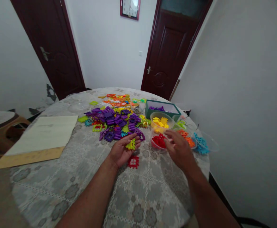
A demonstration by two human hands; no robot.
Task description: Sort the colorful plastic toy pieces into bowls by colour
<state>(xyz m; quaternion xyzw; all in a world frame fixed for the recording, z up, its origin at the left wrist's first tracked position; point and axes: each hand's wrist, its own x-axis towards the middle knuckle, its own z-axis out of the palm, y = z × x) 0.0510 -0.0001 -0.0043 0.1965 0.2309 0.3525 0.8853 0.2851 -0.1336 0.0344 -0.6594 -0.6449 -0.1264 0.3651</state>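
On the palm and fingers of my left hand [123, 149] lies a yellow-green plastic building piece [131, 144] with toothed edges. Just below that hand, a red square window-like piece [133, 161] rests on the tablecloth. My right hand [177, 147] hangs at the right side of a clear bowl of red pieces [158, 141], its fingers bent; whether anything is between them I cannot make out. Behind that bowl stands a clear bowl of yellow pieces [161, 123]. Orange pieces [187, 138] fill another bowl, partly hidden by my right hand.
A heap of mostly purple pieces [116, 120] covers the table's middle, with orange pieces [117, 100] behind. A green box [163, 108] holds purple pieces. Blue pieces [201, 144] sit in a tub at the right edge. A paper sheet [42, 133] lies on the left.
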